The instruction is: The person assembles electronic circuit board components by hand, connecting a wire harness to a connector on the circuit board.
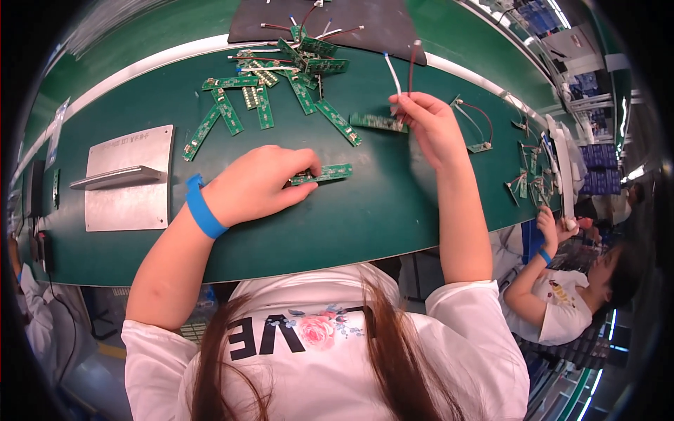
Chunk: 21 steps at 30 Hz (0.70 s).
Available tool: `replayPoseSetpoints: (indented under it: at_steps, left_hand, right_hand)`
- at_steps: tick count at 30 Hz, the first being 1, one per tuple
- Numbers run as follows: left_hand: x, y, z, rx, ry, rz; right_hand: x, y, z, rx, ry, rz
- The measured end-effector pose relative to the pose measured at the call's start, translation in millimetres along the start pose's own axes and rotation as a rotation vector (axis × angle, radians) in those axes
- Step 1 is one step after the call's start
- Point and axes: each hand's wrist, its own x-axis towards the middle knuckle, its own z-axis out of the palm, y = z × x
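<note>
The left hand [260, 184] lies on the green belt [351, 217], its fingers closed on one end of a small green circuit strip [324, 173], which rests flat on the belt near its middle. The right hand [432, 126] is raised beyond this strip, to its right, and its fingertips pinch two thin wires [400, 70] (one white, one dark red) that stand upward. A heap of similar green strips [281, 88] lies farther behind the held strip, and a grey metal plate [130, 179] lies far to its left.

Factory line, long green bench [365, 224]

Dark mat [365, 28] up top, metal plate [130, 179] on the left, blue crates [600, 168] stacked right, light strips [612, 326] glowing by the floor.
</note>
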Motion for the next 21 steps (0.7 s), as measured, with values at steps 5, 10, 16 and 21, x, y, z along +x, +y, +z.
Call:
replayPoseSetpoints:
  at_steps: [5, 10, 16, 21]
  left_hand:
    - [-1, -2, 1, -0.037, 0.017, 0.020]
    - [-1, 6, -23, -0.198, 0.095, -0.079]
    - [-1, -4, -25, -0.300, 0.258, -0.163]
    - [-1, -2, -24, -0.271, 0.233, -0.189]
  right_hand:
    - [7, -12, 4, 0.063, -0.087, -0.085]
    - [13, -20, -1, 0.016, -0.222, -0.084]
    - [8, -15, 10, 0.070, -0.096, -0.175]
    - [-20, -9, 10, -0.156, 0.194, -0.180]
